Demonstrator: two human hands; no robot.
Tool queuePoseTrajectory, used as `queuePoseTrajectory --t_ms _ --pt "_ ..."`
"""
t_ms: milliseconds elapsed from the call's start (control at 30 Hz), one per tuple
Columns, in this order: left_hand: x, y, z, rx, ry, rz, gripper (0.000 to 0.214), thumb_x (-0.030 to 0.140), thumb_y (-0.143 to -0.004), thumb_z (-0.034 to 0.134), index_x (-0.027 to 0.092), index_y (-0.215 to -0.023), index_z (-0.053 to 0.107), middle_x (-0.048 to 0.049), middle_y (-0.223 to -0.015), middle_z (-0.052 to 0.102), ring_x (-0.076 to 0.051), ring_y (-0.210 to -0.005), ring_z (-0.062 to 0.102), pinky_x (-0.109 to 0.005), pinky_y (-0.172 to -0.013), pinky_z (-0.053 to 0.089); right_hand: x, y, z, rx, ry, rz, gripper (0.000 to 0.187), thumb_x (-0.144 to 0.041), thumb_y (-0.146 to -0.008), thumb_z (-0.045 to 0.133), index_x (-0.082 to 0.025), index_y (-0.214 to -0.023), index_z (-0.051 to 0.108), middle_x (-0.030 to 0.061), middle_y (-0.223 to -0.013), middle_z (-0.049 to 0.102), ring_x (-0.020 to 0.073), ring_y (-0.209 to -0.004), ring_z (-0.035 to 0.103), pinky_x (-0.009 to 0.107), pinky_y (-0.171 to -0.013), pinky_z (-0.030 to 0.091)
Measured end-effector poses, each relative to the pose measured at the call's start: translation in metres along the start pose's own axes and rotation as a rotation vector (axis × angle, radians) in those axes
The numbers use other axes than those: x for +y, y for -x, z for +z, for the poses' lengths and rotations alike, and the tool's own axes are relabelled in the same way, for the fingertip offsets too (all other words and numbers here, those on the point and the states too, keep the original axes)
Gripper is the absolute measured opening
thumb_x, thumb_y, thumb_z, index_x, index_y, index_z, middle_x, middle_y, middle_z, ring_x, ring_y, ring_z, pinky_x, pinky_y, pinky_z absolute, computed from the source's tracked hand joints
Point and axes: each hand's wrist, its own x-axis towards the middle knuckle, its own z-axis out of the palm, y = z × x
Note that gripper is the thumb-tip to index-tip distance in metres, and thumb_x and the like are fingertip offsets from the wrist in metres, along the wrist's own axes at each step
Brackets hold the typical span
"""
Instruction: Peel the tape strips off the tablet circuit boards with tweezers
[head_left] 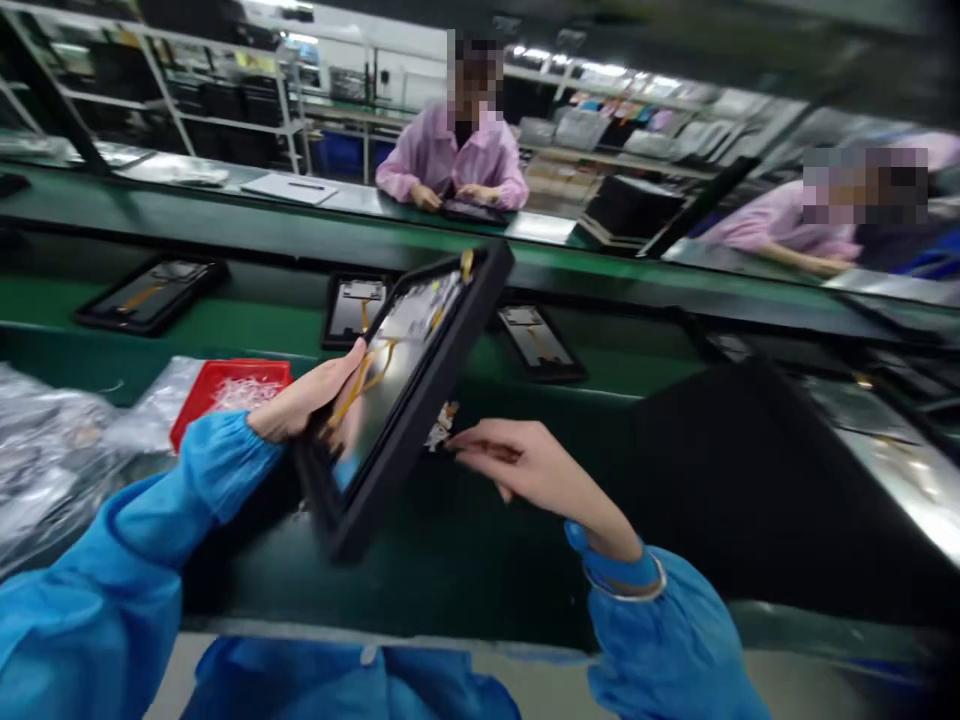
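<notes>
My left hand (311,395) grips the left edge of an open tablet (397,365), thumb on top, and holds it tilted above the bench. The tablet sits in a thick black frame, with a silvery inside, a circuit board along its upper part and orange ribbon cables. Just right of it, my right hand (525,460) is closed in a pinch, its fingertips beside a small heap of white and orange bits (441,428). Whether anything is between those fingertips is too small to tell.
A red tray (232,385) of small white pieces stands left, beside clear plastic bags (60,450). More open tablets (154,293) lie along the green belt (285,310). A large black panel (720,470) is at right. Two people in pink (457,165) work across the line.
</notes>
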Motion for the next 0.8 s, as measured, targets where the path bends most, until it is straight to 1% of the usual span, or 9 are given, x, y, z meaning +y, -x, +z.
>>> queuePoseTrajectory --t_ms 67,167,267,333,433,533,600,700,800 --pt "-0.010 0.033 -0.031 -0.034 -0.231 0.034 0.044 0.062 -0.079 0.069 0.019 -0.079 0.071 0.0012 -0.060 0.065 -0.011 -0.051 0.057 -0.016 -0.043 0.039 0.018 -0.022 0.005 0.128 0.095 -0.025 0.024 -0.036 -0.089 0.059 -0.015 -0.088 0.070 0.0034 -0.083 0.069 0.0081 -0.048 0.059 0.022 -0.050 0.047" --pt "-0.030 0.066 -0.049 -0.195 -0.544 0.085 0.041 0.058 -0.072 0.077 0.017 -0.074 0.073 -0.0002 -0.064 0.067 -0.012 -0.055 0.057 -0.017 -0.048 0.040 0.039 -0.060 0.019 0.155 0.166 -0.028 0.013 -0.027 -0.084 0.064 -0.015 -0.080 0.069 0.0027 -0.080 0.067 0.0098 -0.057 0.059 0.025 -0.060 0.048" --pt "-0.059 0.075 -0.042 -0.324 -0.792 0.169 0.040 0.056 -0.075 0.076 0.017 -0.074 0.072 -0.0004 -0.060 0.063 -0.013 -0.054 0.055 -0.019 -0.051 0.038 0.047 -0.096 0.036 0.135 0.255 -0.014 0.006 -0.020 -0.082 0.067 -0.016 -0.082 0.070 0.0035 -0.085 0.066 0.0119 -0.072 0.061 0.026 -0.070 0.049" --pt "-0.077 0.073 -0.033 -0.345 -0.922 0.248 0.040 0.058 -0.081 0.069 0.018 -0.080 0.072 -0.0008 -0.062 0.061 -0.013 -0.054 0.054 -0.021 -0.052 0.036 0.050 -0.117 0.044 0.112 0.301 0.024 0.010 -0.025 -0.086 0.067 -0.014 -0.088 0.068 0.0042 -0.091 0.066 0.0131 -0.080 0.061 0.029 -0.075 0.051" --pt "-0.095 0.072 -0.024 -0.324 -1.069 0.391 0.042 0.056 -0.094 0.052 0.019 -0.095 0.071 -0.0052 -0.080 0.066 -0.017 -0.070 0.060 -0.024 -0.064 0.043 0.055 -0.144 0.052 0.019 0.330 0.117 0.023 -0.035 -0.093 0.062 -0.013 -0.101 0.064 0.0042 -0.097 0.066 0.0134 -0.083 0.063 0.032 -0.074 0.055" --pt "-0.098 0.076 -0.021 -0.306 -1.153 0.527 0.044 0.048 -0.102 0.038 0.017 -0.103 0.070 -0.0094 -0.094 0.066 -0.020 -0.085 0.061 -0.030 -0.078 0.049 0.060 -0.162 0.055 -0.086 0.337 0.191 0.027 -0.037 -0.095 0.060 -0.014 -0.110 0.062 0.0053 -0.103 0.066 0.0141 -0.085 0.065 0.032 -0.075 0.057" --pt "-0.095 0.078 -0.022 -0.318 -1.169 0.599 0.040 0.042 -0.103 0.037 0.018 -0.105 0.069 -0.0086 -0.099 0.065 -0.018 -0.087 0.062 -0.031 -0.081 0.050 0.061 -0.166 0.056 -0.121 0.338 0.210 0.028 -0.036 -0.095 0.060 -0.014 -0.111 0.063 0.0055 -0.104 0.066 0.0143 -0.086 0.065 0.032 -0.075 0.058" --pt "-0.086 0.075 -0.026 -0.312 -1.154 0.677 0.032 0.034 -0.103 0.040 0.019 -0.101 0.068 -0.0058 -0.101 0.064 -0.015 -0.087 0.063 -0.027 -0.081 0.052 0.056 -0.164 0.054 -0.113 0.324 0.196 0.024 -0.036 -0.094 0.061 -0.013 -0.103 0.064 0.0037 -0.096 0.066 0.0128 -0.081 0.064 0.031 -0.073 0.057" --pt "-0.074 0.060 -0.030 -0.199 -1.126 0.717 0.029 0.030 -0.103 0.039 0.018 -0.101 0.065 -0.0052 -0.098 0.062 -0.015 -0.086 0.062 -0.028 -0.079 0.053 0.046 -0.153 0.050 -0.051 0.269 0.143 0.018 -0.032 -0.090 0.065 -0.014 -0.088 0.063 -0.0002 -0.080 0.065 0.0098 -0.065 0.060 0.025 -0.063 0.051"
